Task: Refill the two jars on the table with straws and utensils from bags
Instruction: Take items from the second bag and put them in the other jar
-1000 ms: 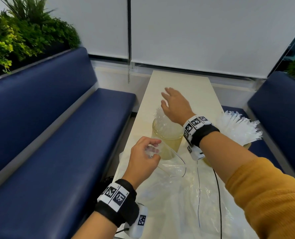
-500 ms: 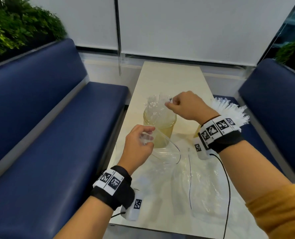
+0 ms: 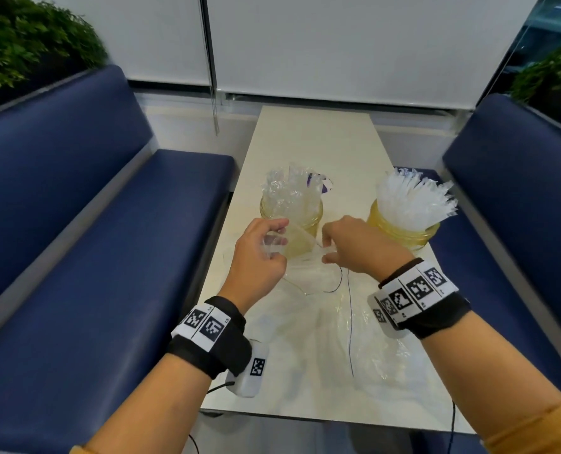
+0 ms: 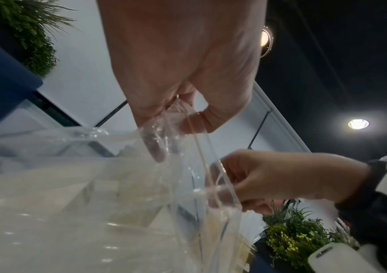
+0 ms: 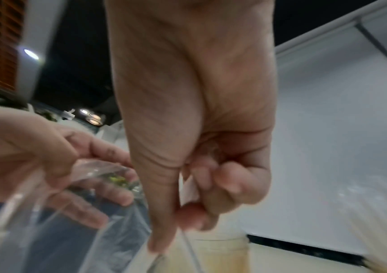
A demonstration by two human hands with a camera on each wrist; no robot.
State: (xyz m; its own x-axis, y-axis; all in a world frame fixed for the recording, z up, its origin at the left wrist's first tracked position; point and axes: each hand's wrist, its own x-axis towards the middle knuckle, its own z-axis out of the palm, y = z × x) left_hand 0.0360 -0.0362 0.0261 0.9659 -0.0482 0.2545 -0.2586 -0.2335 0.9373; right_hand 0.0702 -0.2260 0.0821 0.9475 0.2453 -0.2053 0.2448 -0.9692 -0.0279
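Two yellowish jars stand on the cream table [image 3: 315,142]. The left jar [image 3: 308,221] holds clear-wrapped utensils [image 3: 289,191]. The right jar [image 3: 403,229] is packed with white wrapped straws [image 3: 413,201]. A clear plastic bag [image 3: 312,276] lies in front of the left jar. My left hand [image 3: 259,257] pinches the bag's left rim [image 4: 183,125]. My right hand [image 3: 354,249] pinches the bag's rim [image 5: 188,188] on the other side, close to the left hand [image 5: 47,166]. What is inside the bag cannot be made out.
More clear plastic bags [image 3: 367,342] lie flat on the near half of the table. Blue bench seats [image 3: 102,257] flank the table on both sides, the right one [image 3: 518,208] close to the straw jar. A thin dark cable [image 3: 351,322] crosses the plastic.
My right hand has come back from above the utensil jar to the bag's rim beside my left hand. The left hand has kept hold of the bag.
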